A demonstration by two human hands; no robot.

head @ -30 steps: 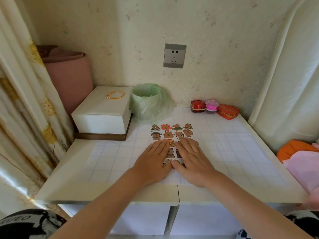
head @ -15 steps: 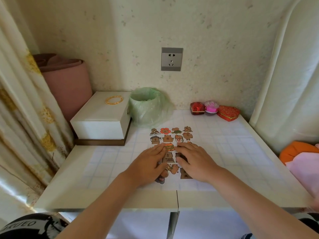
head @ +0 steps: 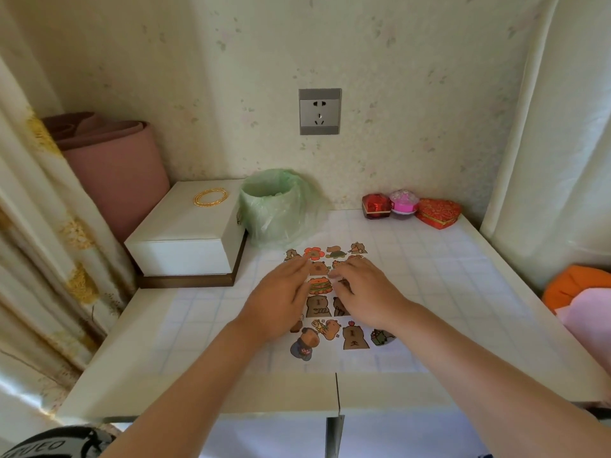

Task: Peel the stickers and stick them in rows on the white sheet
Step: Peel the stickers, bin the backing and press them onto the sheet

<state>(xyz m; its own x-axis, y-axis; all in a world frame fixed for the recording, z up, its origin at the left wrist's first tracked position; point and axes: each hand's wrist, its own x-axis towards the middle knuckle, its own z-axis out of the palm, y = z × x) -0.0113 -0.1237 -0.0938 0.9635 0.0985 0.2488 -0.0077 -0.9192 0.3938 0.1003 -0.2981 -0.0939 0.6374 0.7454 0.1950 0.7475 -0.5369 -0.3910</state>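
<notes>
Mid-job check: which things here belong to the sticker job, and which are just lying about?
Job: white sheet, stickers on it, left hand and right hand, both over the sheet.

Lying about: white box, gold bangle on it, green-lined bin, red gift box, pink box, heart-shaped box, pink rolled mat, wall socket.

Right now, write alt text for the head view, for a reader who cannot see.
The left hand and right hand lie on a sheet of cartoon stickers on a gridded table. Behind it stand a white box, a green-lined bin and three small gift boxes, below a wall socket.
</notes>
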